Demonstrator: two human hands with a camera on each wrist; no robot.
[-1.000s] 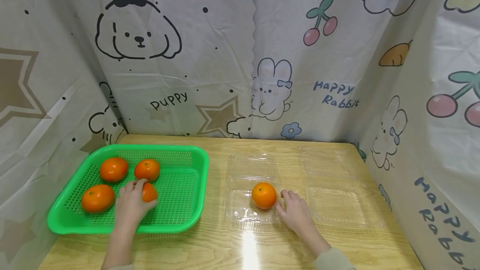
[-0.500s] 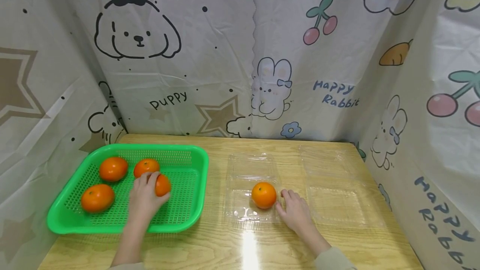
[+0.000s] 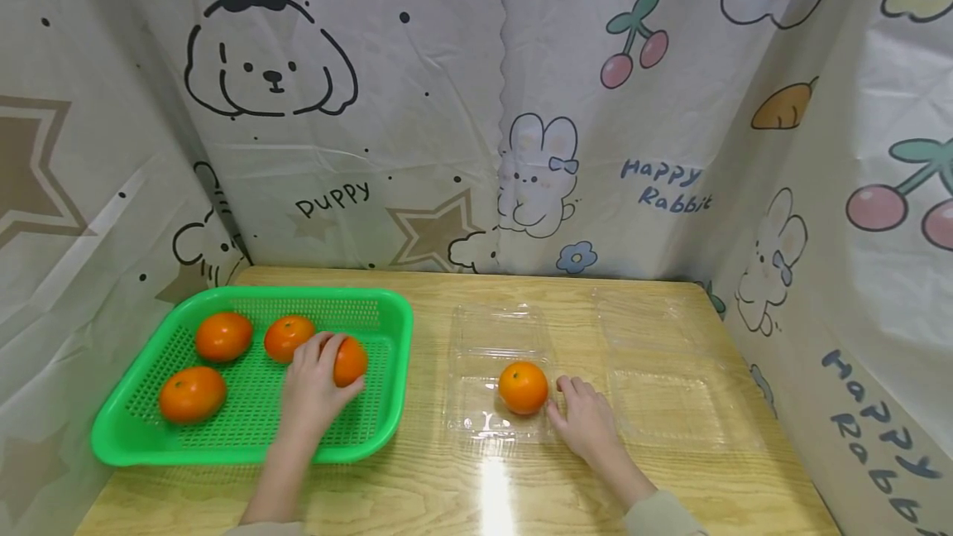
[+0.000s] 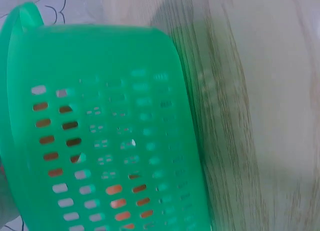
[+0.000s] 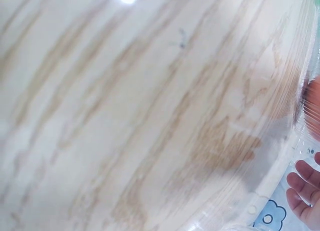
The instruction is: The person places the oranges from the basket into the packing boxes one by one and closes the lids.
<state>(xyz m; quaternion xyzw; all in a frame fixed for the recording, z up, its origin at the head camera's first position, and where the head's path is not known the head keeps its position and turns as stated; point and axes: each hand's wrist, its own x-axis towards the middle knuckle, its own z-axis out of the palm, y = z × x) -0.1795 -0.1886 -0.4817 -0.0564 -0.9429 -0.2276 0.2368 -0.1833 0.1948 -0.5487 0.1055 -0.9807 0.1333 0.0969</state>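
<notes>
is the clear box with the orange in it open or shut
Open. The clear clamshell box lies flat on the table with its lid folded back toward the wall, and one orange sits uncovered in the near half, beside the right hand.

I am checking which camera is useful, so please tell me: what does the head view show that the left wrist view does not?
Only the head view shows the left hand gripping an orange, three more oranges in the basket, the right hand on the clear box beside another orange. Only the left wrist view shows the basket's slotted wall from close by, orange glimpsed through the slots. Both show the green basket on the wooden table.
</notes>
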